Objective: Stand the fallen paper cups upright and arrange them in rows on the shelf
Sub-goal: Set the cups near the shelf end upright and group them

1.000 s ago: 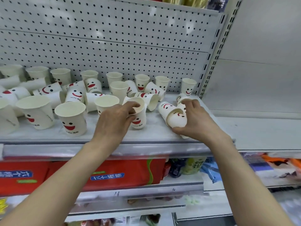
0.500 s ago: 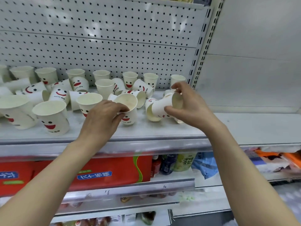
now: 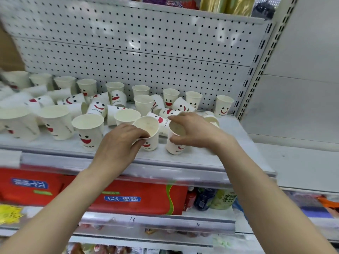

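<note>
From the head view, your left hand (image 3: 119, 142) has its grip closed on the rim of an upright paper cup (image 3: 149, 133) near the front of the shelf (image 3: 229, 143), thumb outside the wall and fingers hooked over the lip. Your right hand (image 3: 196, 132) is clamped on a second upright cup (image 3: 177, 142) just beside the first, fingers arched over its mouth and thumb pressed against its side; the two cups stand close but apart. Both show a red smile facing you.

To the left along the shelf front, three more cups (image 3: 88, 131) stand upright in a loose line. Behind them lies a heap of fallen cups (image 3: 99, 106), tipped on their sides and overlapping. A back row of upright cups (image 3: 170, 97) runs along the pegboard (image 3: 146, 52), with one lone cup (image 3: 223, 105) at the far right. Another fallen cup (image 3: 211, 118) lies just behind your right hand, partly hidden. On the shelf below sit red packages (image 3: 128, 197).
</note>
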